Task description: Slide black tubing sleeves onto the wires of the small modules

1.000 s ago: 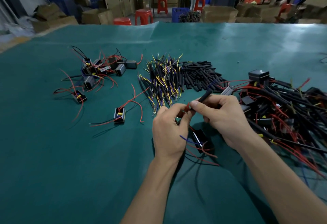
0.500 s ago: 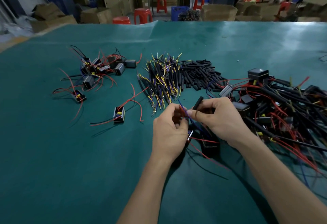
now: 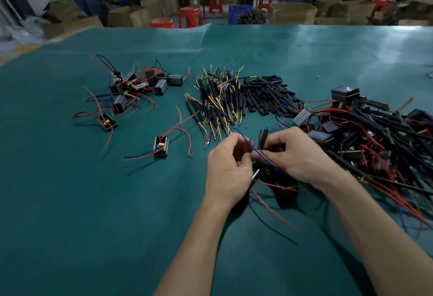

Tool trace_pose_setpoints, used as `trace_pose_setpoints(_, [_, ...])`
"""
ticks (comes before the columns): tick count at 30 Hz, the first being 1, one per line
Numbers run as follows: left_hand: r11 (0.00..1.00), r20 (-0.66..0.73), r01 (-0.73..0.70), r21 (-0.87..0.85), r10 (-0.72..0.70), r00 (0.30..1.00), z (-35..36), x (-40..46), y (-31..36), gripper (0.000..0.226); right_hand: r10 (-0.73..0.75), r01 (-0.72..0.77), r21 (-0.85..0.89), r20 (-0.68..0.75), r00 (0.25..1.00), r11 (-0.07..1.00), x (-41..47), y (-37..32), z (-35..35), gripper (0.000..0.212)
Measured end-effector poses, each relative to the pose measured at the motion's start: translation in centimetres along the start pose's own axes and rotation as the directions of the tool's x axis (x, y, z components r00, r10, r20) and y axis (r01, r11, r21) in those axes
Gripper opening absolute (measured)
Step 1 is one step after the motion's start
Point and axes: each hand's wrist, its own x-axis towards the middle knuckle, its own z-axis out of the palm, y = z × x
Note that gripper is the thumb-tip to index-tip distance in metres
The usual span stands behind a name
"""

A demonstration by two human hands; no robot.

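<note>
My right hand (image 3: pixel 297 155) pinches a short black tubing sleeve (image 3: pixel 263 135) that sticks up between thumb and forefinger. My left hand (image 3: pixel 228 164) pinches the red and blue wires (image 3: pixel 244 140) of a small black module (image 3: pixel 274 174), which hangs mostly hidden beneath both hands. The blue wire slants up to the left past my fingertips. A red wire (image 3: pixel 271 209) trails from the module toward me over the green table cover (image 3: pixel 93 213). Loose black sleeves (image 3: pixel 264 96) lie in a heap beyond my hands.
Sleeved yellow and blue wires (image 3: pixel 218 101) are piled left of the sleeve heap. Bare modules with red wires lie at the left (image 3: pixel 133 85), one alone (image 3: pixel 161 146). A tangle of sleeved modules (image 3: pixel 375 132) fills the right. Boxes and red stools stand behind the table.
The sleeve in my right hand has dropped from slanting right to standing nearly upright, closer to the wires. A blue wire now sticks out up-left between my hands. Both hands shifted slightly away from me.
</note>
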Motion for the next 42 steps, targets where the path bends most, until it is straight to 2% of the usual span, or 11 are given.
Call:
trace_pose_setpoints(4, [1.000,-0.003,-0.018,-0.001,0.018,1.000,-0.2,-0.1,0.3,0.010,0.000,-0.006,0.080,0.073,0.997,0.997,-0.3,-0.2,-0.2,0.023])
trace_pose_setpoints(6, [0.999,0.000,-0.038,-0.030,0.038,0.999,-0.3,-0.1,0.4,0.009,0.018,-0.029,0.165,0.067,0.998,0.986,-0.3,-0.1,0.1,0.024])
trace_pose_setpoints(10, [0.993,-0.028,-0.034,-0.112,0.031,0.999,-0.4,0.2,0.3,0.014,0.089,-0.076,0.303,-0.027,0.996,0.950,-0.1,0.4,0.4,0.028])
trace_pose_setpoints(15, [0.982,-0.039,0.006,-0.191,-0.014,0.999,-0.6,0.3,0.2,0.019,0.126,-0.080,0.246,-0.176,0.976,0.966,0.6,0.7,0.9,0.031])
trace_pose_setpoints(18, [0.964,-0.052,0.014,-0.266,-0.029,0.998,-0.6,0.3,0.2,0.016,0.138,-0.053,0.315,-0.254,0.957,0.948,0.8,0.9,1.0,0.030])
trace_pose_setpoints(25, [0.963,-0.075,0.009,-0.268,-0.030,0.997,-0.5,0.5,-0.1,0.014,0.119,-0.009,0.368,-0.279,0.953,0.930,1.0,1.2,1.1,0.021])
trace_pose_setpoints(30, [0.961,-0.105,0.028,-0.274,-0.059,0.993,-0.3,0.7,-0.3,0.016,0.036,0.044,0.298,-0.258,0.965,0.953,0.8,0.8,1.2,0.020])
trace_pose_setpoints(34, [0.975,-0.071,0.024,-0.219,-0.041,0.997,-0.4,0.5,-0.3,0.016,-0.009,0.084,0.293,-0.248,0.969,0.952,0.7,0.5,1.0,0.014])
trace_pose_setpoints(39, [0.995,-0.086,-0.043,-0.093,0.035,0.996,-0.3,0.4,-0.4,0.015,-0.084,0.103,0.087,-0.200,0.976,0.991,0.5,0.6,0.9,0.011])
trace_pose_setpoints(42, [0.999,-0.060,-0.035,-0.039,0.033,0.998,-0.3,0.3,-0.4,0.013,-0.088,0.083,-0.039,-0.137,0.987,0.996,0.3,0.6,0.8,0.013])
